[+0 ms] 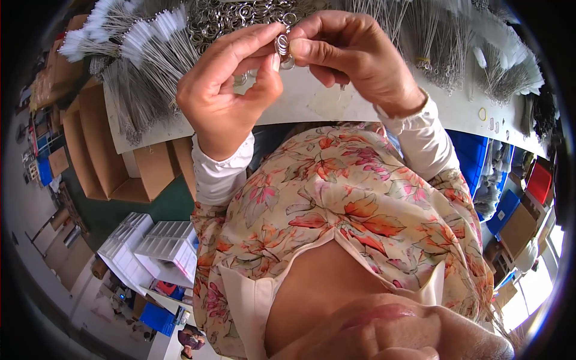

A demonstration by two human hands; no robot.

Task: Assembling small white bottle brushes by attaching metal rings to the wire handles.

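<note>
Head view: at upper centre, the left hand and right hand pinch a small stack of metal rings between narrow fingertips, lifted above the ring pile on the table, likely for sorting.

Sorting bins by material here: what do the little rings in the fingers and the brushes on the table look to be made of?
The rings, pinched between left hand and right hand, look like shiny silvery metal, probably steel. The brushes seem to have thin grey wire stems and white, soft-looking bristle tips, likely synthetic. The table looks matt white.
</note>
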